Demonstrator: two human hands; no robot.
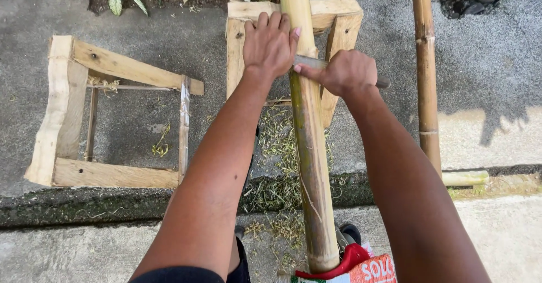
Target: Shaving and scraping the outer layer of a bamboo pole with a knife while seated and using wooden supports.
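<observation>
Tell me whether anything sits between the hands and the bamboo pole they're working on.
Nothing visible does. The left hand rests directly on the bamboo pole, and the right hand grips a blade laid across it. The wooden stand lies beneath the pole.

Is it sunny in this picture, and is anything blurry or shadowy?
Head view: soft, even daylight, no glare. A dark shadow lies on the ground at right. The bamboo pole, left hand and right hand on the blade look sharp. The wooden frame bends slightly near the edge, from a wide lens.
</observation>
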